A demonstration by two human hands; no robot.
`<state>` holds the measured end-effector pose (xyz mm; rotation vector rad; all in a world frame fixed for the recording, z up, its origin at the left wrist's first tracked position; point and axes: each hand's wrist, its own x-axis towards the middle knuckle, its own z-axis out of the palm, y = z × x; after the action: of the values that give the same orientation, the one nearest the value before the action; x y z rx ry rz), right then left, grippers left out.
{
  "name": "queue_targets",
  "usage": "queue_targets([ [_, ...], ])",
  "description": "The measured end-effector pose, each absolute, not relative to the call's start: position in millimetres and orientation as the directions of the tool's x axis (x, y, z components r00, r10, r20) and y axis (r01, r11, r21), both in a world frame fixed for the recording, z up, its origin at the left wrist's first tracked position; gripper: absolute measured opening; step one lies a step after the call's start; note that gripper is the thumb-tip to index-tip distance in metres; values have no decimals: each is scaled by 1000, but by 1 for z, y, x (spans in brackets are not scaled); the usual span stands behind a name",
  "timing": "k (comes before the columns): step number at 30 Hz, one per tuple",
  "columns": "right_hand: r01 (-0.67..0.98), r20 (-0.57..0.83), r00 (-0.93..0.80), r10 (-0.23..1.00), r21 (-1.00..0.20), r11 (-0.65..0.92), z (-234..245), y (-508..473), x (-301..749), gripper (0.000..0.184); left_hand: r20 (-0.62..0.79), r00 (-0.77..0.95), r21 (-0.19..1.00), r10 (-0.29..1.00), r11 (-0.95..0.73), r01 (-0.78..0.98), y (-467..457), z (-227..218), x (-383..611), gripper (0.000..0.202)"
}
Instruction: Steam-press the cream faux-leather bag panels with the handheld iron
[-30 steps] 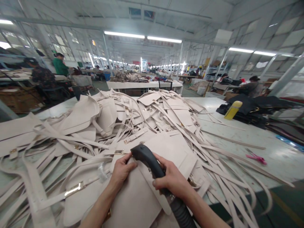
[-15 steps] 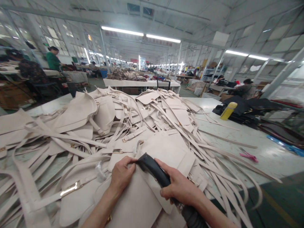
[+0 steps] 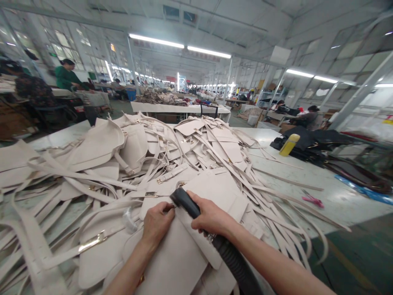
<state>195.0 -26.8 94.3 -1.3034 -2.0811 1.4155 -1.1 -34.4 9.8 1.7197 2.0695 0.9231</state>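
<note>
My right hand (image 3: 210, 217) is closed around a black handheld tool (image 3: 185, 200) with a ribbed black hose (image 3: 233, 262) trailing back toward me. Its nose rests on the flap of a cream leather bag panel (image 3: 175, 258) lying in front of me. My left hand (image 3: 157, 225) presses down on that panel right beside the tool's tip, fingers curled against the leather. Around both hands lies a big heap of cream bag pieces and straps (image 3: 172, 151) with gold buckles.
A yellow bottle (image 3: 289, 144) and dark bag pieces (image 3: 325, 147) lie at the right of the white table (image 3: 331, 192). Pink scissors (image 3: 312, 200) sit near the table's right edge. Other people work at tables far left and far right.
My right hand has slid the tool forward and a little left over the panel. The left hand stayed on the leather beside the tip. The view shifted slightly.
</note>
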Motion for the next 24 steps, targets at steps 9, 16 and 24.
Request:
queue_targets([
  [9,520,-251,-521,816,-851,70,88,-47,213,90,250,-199,663,948,-17,749,-39,0,0,18],
  [16,415,-64,-367,928,-904,101,72,-29,209,87,209,-264,664,941,62,745,-43,7,-1,20],
  [24,224,-173,-312,934,-969,-104,65,-78,274,89,155,-248,798,956,26,602,-37,1,-6,28],
])
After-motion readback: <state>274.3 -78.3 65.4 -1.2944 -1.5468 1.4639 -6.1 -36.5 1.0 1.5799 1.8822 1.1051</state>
